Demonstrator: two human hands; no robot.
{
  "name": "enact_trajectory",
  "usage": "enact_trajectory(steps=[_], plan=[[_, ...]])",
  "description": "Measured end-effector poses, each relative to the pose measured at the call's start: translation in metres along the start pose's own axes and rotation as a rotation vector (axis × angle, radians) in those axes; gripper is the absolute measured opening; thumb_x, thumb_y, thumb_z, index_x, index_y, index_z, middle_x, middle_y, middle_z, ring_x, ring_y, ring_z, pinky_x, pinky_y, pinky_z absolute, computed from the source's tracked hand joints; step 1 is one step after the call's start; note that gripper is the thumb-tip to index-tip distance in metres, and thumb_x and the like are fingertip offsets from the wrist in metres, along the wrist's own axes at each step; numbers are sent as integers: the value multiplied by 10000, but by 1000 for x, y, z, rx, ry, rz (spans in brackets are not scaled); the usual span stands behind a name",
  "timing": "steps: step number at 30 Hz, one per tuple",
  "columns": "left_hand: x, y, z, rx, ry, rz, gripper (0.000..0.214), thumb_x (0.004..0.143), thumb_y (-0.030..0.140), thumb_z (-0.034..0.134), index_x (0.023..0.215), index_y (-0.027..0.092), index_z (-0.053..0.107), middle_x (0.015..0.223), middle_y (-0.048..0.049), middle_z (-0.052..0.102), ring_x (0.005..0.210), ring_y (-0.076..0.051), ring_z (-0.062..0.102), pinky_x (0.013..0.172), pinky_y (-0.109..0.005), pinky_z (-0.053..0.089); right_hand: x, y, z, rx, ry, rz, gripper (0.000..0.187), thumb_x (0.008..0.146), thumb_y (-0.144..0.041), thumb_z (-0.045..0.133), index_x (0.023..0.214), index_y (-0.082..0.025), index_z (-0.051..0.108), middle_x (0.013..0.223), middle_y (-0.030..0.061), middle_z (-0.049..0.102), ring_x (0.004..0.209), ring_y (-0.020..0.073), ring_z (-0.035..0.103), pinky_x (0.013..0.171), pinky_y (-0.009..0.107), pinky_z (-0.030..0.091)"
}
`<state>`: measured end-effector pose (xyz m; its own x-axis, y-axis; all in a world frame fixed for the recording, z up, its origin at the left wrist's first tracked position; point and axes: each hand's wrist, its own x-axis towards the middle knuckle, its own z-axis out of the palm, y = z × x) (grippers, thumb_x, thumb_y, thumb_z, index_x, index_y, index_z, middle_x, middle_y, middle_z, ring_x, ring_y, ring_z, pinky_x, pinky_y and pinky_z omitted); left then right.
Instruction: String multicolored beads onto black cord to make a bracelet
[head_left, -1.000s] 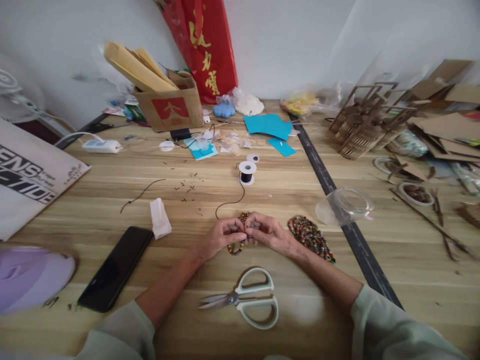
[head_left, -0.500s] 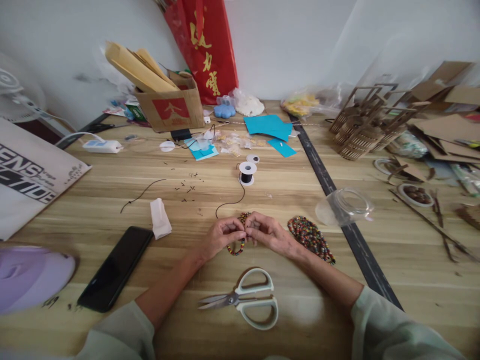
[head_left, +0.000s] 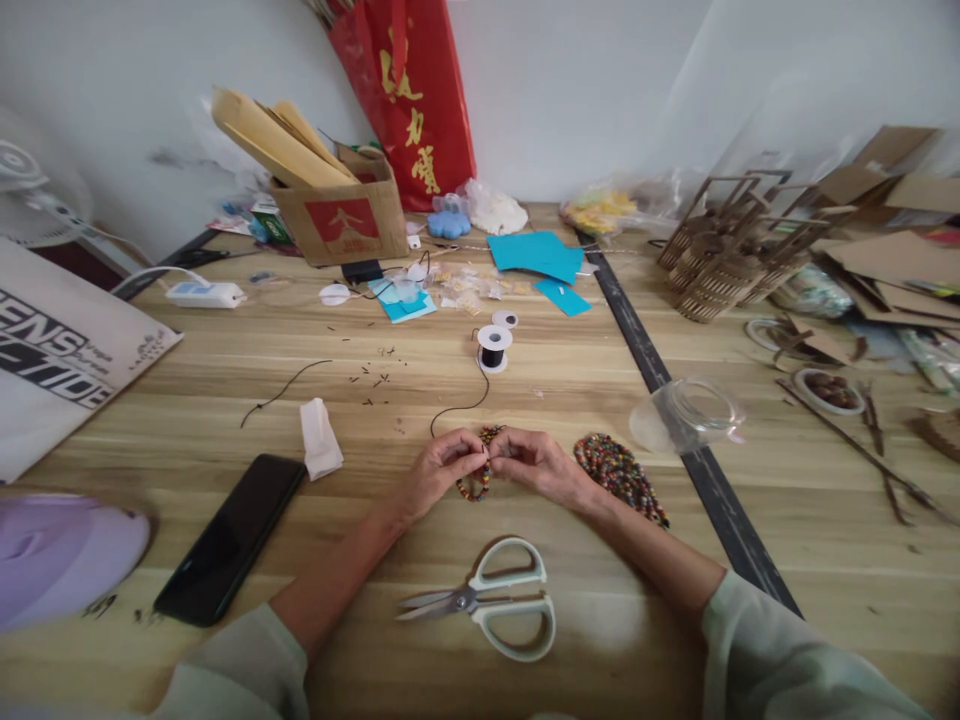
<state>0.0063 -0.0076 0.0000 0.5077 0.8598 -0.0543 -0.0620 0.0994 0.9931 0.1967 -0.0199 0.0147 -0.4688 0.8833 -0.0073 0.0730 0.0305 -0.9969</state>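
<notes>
My left hand (head_left: 448,470) and my right hand (head_left: 536,466) meet fingertip to fingertip above the table, both closed in a pinch. A short dark end of black cord shows at the left fingertips. From between the hands hangs a string of small multicoloured beads (head_left: 474,492), looped below and partly hidden by the fingers. Black cord (head_left: 459,407) runs from a white spool (head_left: 493,347) toward the left hand and passes out of sight behind it. A coiled pile of similar bead strings (head_left: 619,478) lies beside my right wrist.
White-handled scissors (head_left: 480,600) lie slightly open between my forearms. At left are a black phone (head_left: 231,540) and a folded white tissue (head_left: 321,438). A clear plastic container (head_left: 686,415) stands right. Blue paper (head_left: 536,255), a cardboard box (head_left: 341,220) and small woven baskets (head_left: 716,265) stand behind.
Both hands stay together and shift very slightly, with small finger movements. A dark cord end now shows more plainly at the left fingertips. The bead loop hangs a little higher.
</notes>
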Motion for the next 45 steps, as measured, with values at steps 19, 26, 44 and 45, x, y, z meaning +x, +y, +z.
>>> enact_trajectory(steps=[19, 26, 44, 45], plan=[[-1, 1, -5, -44, -148, 33, 206, 838, 334, 610, 791, 138, 569, 722, -9, 587, 691, -127, 546, 695, -257, 434, -2, 4, -5, -244, -32, -42, 171, 875, -292, 560, 811, -139, 602, 628, -33, 496, 566, 88, 400, 528, 203, 310], [-1, 2, -9, 10, -100, -65, 285, 806, 408, 630, 782, 133, 560, 693, -4, 586, 656, -120, 527, 662, -242, 415, -2, -1, -11, -388, 63, -141, 101, 879, -222, 546, 846, -150, 608, 804, 30, 601, 720, 132, 530, 633, 232, 397], [1, -8, -2, 138, -124, -21, 286, 780, 394, 649, 746, 127, 553, 664, 30, 496, 622, -94, 443, 597, -208, 361, -8, -10, 2, -525, 25, -345, 87, 951, -215, 467, 908, -171, 528, 844, 41, 560, 762, 146, 536, 681, 251, 437], [1, -8, -1, 154, -123, -14, 279, 782, 385, 645, 742, 127, 549, 660, 34, 475, 618, -92, 428, 586, -205, 351, -8, -10, 2, -540, 13, -366, 89, 954, -213, 463, 908, -173, 529, 854, 47, 559, 775, 150, 538, 687, 255, 442]])
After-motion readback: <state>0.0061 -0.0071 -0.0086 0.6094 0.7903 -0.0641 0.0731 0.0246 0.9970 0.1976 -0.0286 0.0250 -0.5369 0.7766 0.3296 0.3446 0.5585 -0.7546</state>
